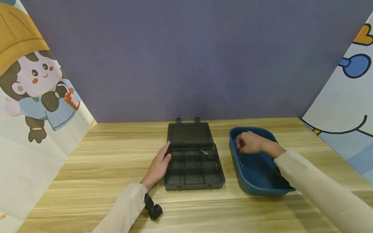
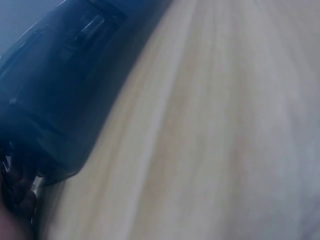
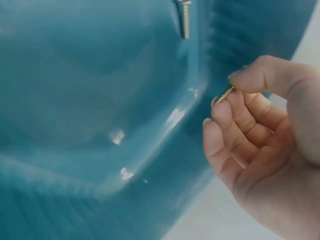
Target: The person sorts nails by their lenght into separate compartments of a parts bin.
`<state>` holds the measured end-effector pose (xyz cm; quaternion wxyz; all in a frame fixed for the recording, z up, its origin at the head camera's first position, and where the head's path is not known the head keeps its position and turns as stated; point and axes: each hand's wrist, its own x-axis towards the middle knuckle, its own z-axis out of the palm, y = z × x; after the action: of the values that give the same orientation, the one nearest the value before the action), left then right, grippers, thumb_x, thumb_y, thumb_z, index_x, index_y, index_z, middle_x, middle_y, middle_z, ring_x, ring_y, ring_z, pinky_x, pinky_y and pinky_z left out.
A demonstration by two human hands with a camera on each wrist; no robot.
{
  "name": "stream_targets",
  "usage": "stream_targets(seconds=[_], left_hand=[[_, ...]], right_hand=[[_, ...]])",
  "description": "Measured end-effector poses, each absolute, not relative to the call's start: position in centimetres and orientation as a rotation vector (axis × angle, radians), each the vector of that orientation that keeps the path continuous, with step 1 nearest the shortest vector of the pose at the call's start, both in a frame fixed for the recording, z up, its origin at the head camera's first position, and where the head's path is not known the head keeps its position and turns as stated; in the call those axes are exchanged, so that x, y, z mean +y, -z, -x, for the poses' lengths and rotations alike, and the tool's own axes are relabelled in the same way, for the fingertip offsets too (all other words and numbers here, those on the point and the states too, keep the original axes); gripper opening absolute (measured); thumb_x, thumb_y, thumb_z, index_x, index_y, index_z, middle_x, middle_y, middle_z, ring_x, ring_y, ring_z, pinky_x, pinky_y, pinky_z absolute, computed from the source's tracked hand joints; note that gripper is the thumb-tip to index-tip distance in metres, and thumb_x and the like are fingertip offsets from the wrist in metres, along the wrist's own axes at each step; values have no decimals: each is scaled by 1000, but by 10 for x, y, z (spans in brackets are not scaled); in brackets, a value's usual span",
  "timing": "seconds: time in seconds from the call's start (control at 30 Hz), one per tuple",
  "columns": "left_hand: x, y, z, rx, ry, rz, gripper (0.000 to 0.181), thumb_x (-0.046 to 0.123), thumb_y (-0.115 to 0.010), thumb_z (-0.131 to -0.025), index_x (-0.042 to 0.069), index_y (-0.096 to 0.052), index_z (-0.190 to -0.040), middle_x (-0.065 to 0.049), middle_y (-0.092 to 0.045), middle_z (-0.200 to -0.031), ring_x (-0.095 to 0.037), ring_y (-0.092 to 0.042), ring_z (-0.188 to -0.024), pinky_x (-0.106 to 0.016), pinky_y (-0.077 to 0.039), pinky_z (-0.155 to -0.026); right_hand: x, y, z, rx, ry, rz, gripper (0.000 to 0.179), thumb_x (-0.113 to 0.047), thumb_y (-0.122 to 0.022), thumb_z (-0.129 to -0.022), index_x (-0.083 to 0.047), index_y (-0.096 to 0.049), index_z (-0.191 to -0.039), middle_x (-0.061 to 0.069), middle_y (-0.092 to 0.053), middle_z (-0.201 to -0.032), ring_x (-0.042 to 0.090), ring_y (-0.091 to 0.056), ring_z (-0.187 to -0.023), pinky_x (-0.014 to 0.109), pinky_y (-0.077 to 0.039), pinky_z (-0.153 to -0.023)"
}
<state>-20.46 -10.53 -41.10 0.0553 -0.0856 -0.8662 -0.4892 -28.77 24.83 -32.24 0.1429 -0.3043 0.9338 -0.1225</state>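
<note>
My right hand point(image 1: 250, 142) is inside a blue basin point(image 1: 260, 192), near its left wall. In the right wrist view, thumb and fingers pinch a small brass-coloured screw point(image 3: 226, 93). Another screw point(image 3: 186, 20) lies on the basin floor. My left hand point(image 1: 158, 166) rests against the left side of a dark see-through compartment box point(image 1: 195, 186), its fingers extended. The box's lid point(image 1: 190, 132) lies folded back. Several thin metal pieces point(image 1: 206, 153) sit in its right-hand compartments; their kind is too small to tell. The left wrist view shows the box point(image 2: 65, 90) blurred.
Something black point(image 1: 281, 180) lies in the basin's front right part, partly behind my right sleeve. A wrist camera point(image 1: 153, 208) sticks out from my left cuff. A grey-blue panel point(image 1: 190, 61) stands behind the wooden table point(image 1: 114, 160).
</note>
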Motion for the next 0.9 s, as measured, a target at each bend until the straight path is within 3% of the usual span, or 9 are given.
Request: stream_targets(seconds=[0.37, 0.9], left_hand=[[-105, 408, 204, -2631, 1512, 221, 52, 15, -40, -101, 10, -26, -151, -17, -25, -155, -39, -25, -142, -56, -22, -113], [-105, 406, 206, -2593, 1686, 192, 54, 17, -42, -101, 13, -24, -152, -14, -20, -158, -34, -19, -145, -54, -18, -116]], right_hand=[[249, 300, 282, 2699, 385, 894, 4, -1, -60, -83, -1, -60, -87, 2, -54, -73, 13, -45, -62, 29, -39, -61], [219, 285, 276, 2672, 410, 1057, 7, 1, -58, -82, -6, -59, -82, 0, -51, -69, 12, -40, -60, 28, -35, -61]])
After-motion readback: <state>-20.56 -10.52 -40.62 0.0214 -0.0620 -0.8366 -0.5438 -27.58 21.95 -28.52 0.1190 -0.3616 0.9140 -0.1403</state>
